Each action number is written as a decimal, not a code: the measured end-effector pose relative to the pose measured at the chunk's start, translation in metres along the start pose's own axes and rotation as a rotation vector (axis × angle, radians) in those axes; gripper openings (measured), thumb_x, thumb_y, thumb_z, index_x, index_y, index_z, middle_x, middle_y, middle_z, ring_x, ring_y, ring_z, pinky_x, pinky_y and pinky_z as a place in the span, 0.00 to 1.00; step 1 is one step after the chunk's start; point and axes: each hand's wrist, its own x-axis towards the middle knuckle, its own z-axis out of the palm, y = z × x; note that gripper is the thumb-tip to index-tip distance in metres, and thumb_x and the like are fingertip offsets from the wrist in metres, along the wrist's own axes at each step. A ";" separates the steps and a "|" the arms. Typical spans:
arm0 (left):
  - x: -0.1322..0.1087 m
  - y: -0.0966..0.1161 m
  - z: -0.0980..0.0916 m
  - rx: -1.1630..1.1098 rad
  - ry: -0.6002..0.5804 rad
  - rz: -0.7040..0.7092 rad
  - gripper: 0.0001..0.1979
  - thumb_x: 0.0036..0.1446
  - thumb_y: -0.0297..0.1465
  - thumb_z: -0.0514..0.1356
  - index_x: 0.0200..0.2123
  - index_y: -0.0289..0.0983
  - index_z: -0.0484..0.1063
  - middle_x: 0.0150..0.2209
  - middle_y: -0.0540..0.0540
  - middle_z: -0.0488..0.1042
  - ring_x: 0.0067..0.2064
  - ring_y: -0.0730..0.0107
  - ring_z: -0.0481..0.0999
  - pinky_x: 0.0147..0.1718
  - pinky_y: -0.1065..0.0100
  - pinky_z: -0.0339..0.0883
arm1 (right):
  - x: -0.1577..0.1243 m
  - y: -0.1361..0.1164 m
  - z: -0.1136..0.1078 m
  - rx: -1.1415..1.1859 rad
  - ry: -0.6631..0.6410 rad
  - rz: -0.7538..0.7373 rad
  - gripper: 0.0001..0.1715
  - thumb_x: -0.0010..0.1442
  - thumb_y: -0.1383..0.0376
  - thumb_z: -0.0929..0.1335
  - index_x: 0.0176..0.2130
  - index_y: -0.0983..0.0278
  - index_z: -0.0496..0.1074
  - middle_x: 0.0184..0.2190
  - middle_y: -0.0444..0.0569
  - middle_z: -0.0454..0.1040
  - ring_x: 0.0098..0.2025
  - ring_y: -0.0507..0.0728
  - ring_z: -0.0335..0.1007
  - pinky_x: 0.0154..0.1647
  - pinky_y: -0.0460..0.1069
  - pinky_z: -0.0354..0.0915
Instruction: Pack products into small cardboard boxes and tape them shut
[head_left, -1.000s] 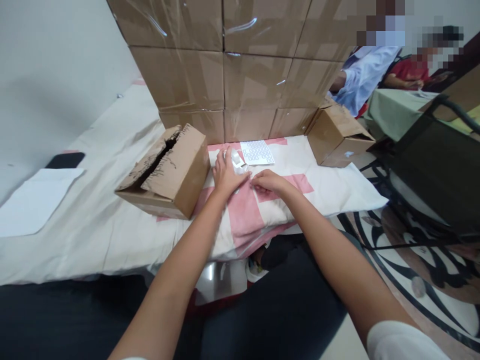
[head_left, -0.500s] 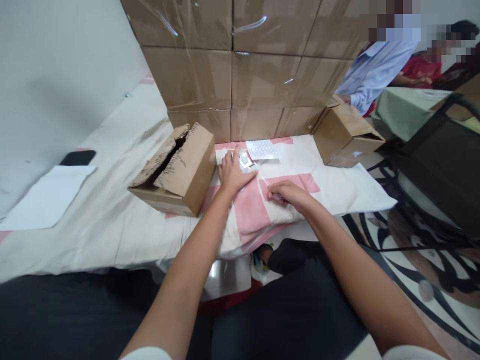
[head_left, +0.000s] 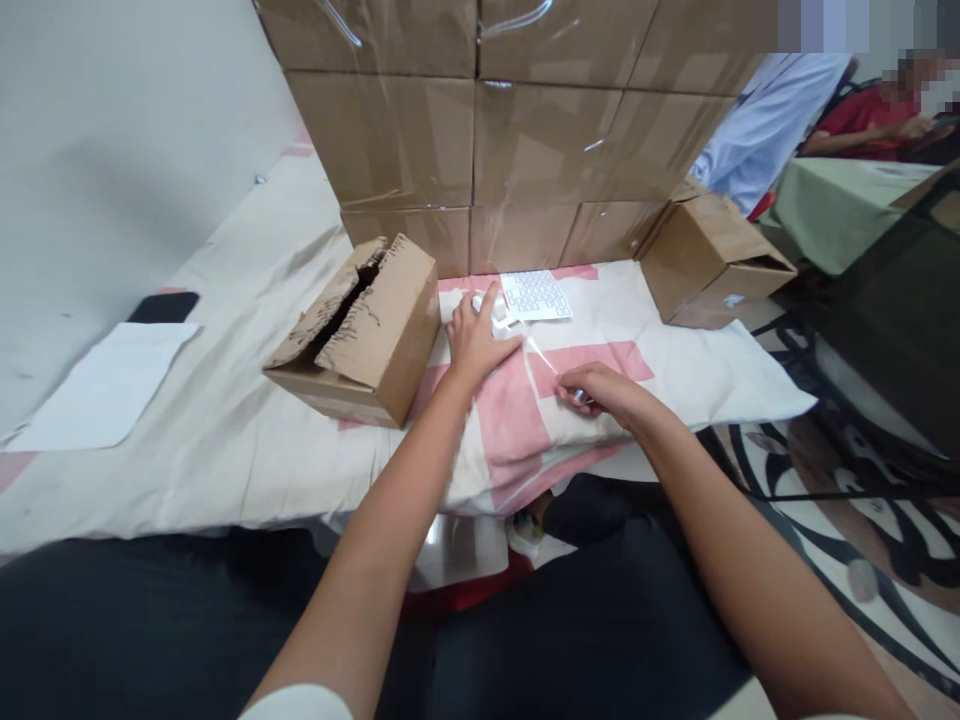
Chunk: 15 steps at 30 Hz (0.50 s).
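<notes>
My left hand (head_left: 474, 348) is wrapped over a white tape dispenser (head_left: 511, 322) on the cloth, its thumb along the near side and the palm hiding much of it. From the dispenser a thin strip of clear tape (head_left: 541, 357) stretches taut to my right hand (head_left: 598, 388), whose closed fingers pinch the free end. Something small and shiny shows at those fingers; I cannot make out what it is. Just behind the dispenser lies a white sheet (head_left: 551, 297) printed with rows of small outlined shapes.
An open-topped cardboard box (head_left: 409, 345) with torn flaps stands left of my hands. Stacked, wrapped cartons (head_left: 544, 140) rise behind. Another box (head_left: 686, 265) sits at the right. White paper (head_left: 105, 385) and a black object (head_left: 163, 306) lie far left. Other people are beyond.
The tape strip between dispenser and right hand looks longer and plainer to see. My right hand has drawn slightly away from the left. The whole view has shifted a little.
</notes>
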 end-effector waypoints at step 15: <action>0.006 -0.012 -0.013 -0.132 -0.258 -0.014 0.56 0.46 0.45 0.71 0.72 0.54 0.44 0.74 0.41 0.40 0.75 0.40 0.42 0.68 0.39 0.43 | 0.015 0.004 0.001 -0.076 0.025 -0.026 0.29 0.69 0.56 0.65 0.19 0.65 0.66 0.08 0.43 0.61 0.09 0.47 0.52 0.12 0.44 0.47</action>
